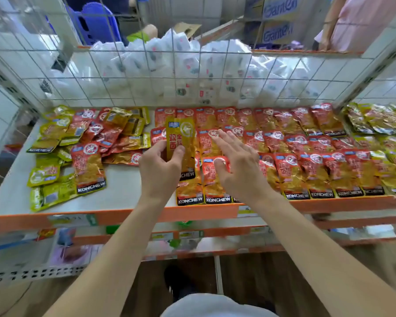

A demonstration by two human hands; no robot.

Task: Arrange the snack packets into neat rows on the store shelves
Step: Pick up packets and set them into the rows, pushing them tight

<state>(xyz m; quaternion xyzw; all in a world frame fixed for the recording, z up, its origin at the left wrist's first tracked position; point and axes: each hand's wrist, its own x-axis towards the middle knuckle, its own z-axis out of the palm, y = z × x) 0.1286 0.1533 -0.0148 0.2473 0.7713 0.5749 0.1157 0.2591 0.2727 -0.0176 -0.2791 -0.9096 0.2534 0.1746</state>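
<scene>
Seemingly half done: neat red rows at 3 o'clock, loose pile waiting at 9 o'clock. Pinching yellow packet in left grip; right grip spread, empty.

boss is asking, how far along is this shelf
Done: red packets lie in neat overlapping rows across the middle and right of the shelf. In hand: the left hand pinches a yellow packet; the right hand is open over the rows. Left: the mixed heap at left.
</scene>
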